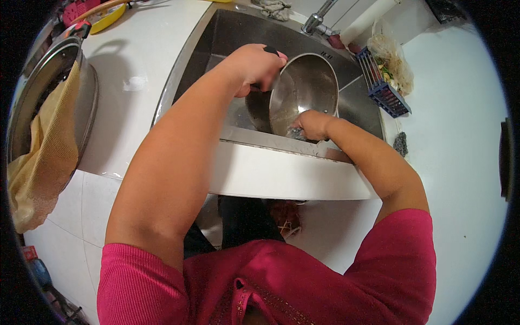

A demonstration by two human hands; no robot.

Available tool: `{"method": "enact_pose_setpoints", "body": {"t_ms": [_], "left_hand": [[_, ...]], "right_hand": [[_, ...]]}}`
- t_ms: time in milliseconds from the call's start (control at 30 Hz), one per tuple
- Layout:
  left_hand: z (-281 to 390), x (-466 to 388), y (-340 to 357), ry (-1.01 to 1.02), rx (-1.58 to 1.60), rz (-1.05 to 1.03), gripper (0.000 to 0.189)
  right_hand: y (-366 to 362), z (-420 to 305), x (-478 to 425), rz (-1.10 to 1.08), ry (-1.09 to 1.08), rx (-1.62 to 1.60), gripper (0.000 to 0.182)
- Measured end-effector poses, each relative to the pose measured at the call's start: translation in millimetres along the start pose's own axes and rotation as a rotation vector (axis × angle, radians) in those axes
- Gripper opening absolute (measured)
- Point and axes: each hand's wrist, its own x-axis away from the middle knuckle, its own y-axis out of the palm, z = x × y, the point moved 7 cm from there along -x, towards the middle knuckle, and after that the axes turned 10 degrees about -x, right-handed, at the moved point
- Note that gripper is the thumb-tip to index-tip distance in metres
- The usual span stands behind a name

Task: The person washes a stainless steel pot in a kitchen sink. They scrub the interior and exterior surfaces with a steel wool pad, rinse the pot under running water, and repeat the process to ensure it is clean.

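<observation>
My left hand grips the dark handle of a stainless steel pan. The pan is tilted inside the metal sink, its open side turned towards my right arm. Inside the pan, low on its near wall, my right hand presses a grey scouring pad that looks like steel wool. My fingers hide part of the pad. Most of the handle is covered by my left hand.
A chrome tap rises behind the sink. On its right rim sit a blue plastic basket, a plastic bag of scraps and another scourer. A large steel pot with a yellowish mesh cloth stands left.
</observation>
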Motion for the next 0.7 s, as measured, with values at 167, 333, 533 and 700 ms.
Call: {"method": "enact_pose_setpoints", "body": {"t_ms": [167, 333, 533, 700], "left_hand": [[2, 6, -1, -0.010, 0.077, -0.004, 0.014], [-5, -7, -5, -0.043, 0.112, -0.016, 0.012], [-13, 0, -21, -0.132, 0.188, 0.063, 0.015], [-19, 5, -38, -0.153, 0.211, 0.056, 0.018]], "right_hand": [[-65, -1, 13, 0.452, -0.140, 0.723, 0.016], [-12, 22, -37, 0.137, 0.100, 0.227, 0.022], [-48, -80, -79, 0.104, -0.087, -0.766, 0.023], [-94, -18, -78, 0.802, 0.469, -1.720, 0.016]]}}
